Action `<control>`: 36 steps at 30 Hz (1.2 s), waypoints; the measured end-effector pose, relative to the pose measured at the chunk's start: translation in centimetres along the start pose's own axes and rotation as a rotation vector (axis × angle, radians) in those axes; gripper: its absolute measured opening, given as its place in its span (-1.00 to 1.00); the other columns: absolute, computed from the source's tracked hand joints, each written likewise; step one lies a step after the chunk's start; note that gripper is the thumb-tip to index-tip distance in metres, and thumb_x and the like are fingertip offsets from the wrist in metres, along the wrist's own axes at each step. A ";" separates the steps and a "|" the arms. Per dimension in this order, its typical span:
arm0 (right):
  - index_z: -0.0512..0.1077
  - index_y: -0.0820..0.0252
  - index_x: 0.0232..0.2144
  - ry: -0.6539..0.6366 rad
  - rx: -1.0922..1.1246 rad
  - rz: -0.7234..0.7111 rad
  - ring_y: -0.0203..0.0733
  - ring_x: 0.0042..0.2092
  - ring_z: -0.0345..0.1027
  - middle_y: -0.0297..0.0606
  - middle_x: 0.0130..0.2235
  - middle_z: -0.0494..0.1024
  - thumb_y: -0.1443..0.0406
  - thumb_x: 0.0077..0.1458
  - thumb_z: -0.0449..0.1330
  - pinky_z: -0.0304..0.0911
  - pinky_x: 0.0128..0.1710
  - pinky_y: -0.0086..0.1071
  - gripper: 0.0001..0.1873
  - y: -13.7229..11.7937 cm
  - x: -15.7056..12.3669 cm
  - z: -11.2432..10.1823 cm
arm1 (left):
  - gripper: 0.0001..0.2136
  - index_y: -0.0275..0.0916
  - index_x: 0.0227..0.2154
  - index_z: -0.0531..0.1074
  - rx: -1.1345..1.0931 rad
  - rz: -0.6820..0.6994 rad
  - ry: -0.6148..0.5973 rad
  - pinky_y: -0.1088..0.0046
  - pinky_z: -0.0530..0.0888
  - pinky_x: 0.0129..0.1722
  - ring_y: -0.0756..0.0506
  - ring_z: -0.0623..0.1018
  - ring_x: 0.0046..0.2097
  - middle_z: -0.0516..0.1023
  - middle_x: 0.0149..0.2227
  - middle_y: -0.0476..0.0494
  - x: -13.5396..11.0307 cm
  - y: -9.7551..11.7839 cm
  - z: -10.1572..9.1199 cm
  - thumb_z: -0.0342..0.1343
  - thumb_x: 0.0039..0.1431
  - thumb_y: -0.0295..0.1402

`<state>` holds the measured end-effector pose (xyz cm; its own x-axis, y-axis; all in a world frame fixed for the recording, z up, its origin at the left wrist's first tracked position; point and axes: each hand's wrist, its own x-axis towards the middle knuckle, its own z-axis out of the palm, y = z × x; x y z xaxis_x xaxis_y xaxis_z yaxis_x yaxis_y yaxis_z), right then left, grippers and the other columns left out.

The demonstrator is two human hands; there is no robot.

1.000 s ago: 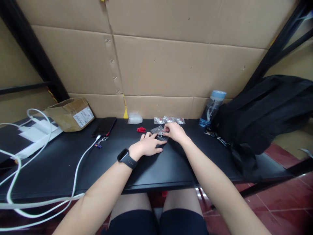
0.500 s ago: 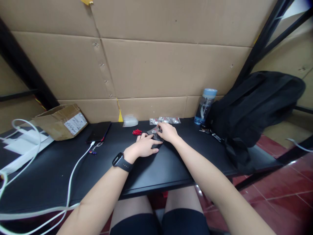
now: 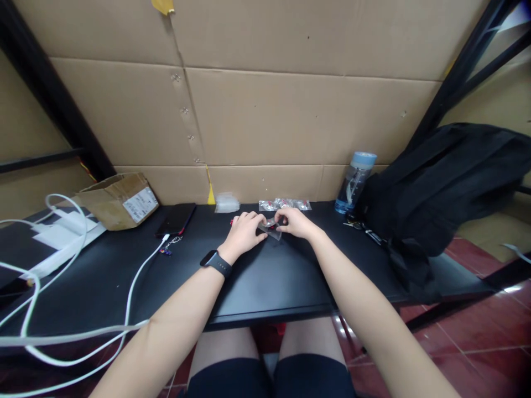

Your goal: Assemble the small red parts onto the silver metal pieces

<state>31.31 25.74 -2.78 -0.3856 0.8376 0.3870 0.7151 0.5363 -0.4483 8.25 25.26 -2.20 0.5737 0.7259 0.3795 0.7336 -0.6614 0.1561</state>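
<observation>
White cables [image 3: 62,265] trail over the bench's [image 3: 124,276] left end, beside a cardboard box [image 3: 118,199] and a dark phone [image 3: 176,218] near the back edge. At mid-bench, toward the back edge, the left hand [image 3: 243,235] and right hand [image 3: 296,222] pinch a small clear bag [image 3: 271,228] between them. More small bags [image 3: 285,204], a water bottle [image 3: 355,182] and a black backpack [image 3: 440,188] follow rightward.

The left hand [image 3: 244,232] is covering most of a small red item, and the contents of the clear packet [image 3: 270,228] are too small to identify. The white cable [image 3: 62,337] is running off the left edge.
</observation>
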 end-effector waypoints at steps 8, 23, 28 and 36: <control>0.54 0.21 -0.39 -0.002 0.028 0.021 -0.23 -0.25 0.35 -0.29 -0.29 0.51 0.44 0.07 0.35 0.20 -0.19 -0.42 -0.93 -0.2 0.0 -0.7 | -0.89 -0.10 -0.42 0.56 -0.082 -0.097 0.009 0.11 0.26 0.02 -0.28 0.41 0.04 0.56 -0.10 -0.09 0.4 -1.2 -0.4 0.18 0.17 -0.28; 0.58 0.04 -0.17 -0.071 -0.121 0.022 -0.07 0.00 0.44 -0.31 -0.08 0.61 0.41 0.01 0.36 0.22 0.07 -0.23 -0.70 -2.4 0.1 0.2 | -0.91 -0.10 -0.17 0.39 -0.053 -0.018 0.044 0.17 0.22 -0.02 -0.22 0.42 0.07 0.56 -0.08 -0.11 0.8 -1.1 1.4 0.02 0.32 -0.32; 0.51 0.00 -0.06 -0.083 -0.126 0.164 -0.03 0.05 0.44 -0.31 -0.07 0.63 0.41 0.12 0.30 0.11 0.09 -0.09 -0.66 -2.2 0.0 0.9 | -0.68 -0.04 0.01 0.32 -0.132 -0.006 -0.045 0.14 0.20 -0.01 -0.27 0.40 0.13 0.60 -0.05 -0.08 0.7 -1.3 1.7 0.16 0.22 -0.18; 0.45 0.08 0.01 0.053 0.130 0.295 -0.15 -0.15 0.52 -0.33 -0.26 0.65 0.34 0.26 0.20 0.22 -0.02 -0.25 -0.73 -1.6 0.1 0.5 | -0.66 -0.06 0.08 0.26 -0.206 -0.189 0.052 0.17 0.19 0.02 -0.19 0.56 -0.01 0.67 -0.19 -0.04 0.9 -1.7 1.5 0.04 0.26 -0.40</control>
<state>29.83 25.04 -2.40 -0.1398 0.9540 0.2652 0.7099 0.2833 -0.6448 8.01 27.32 -3.49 0.4105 0.8328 0.3713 0.7334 -0.5435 0.4084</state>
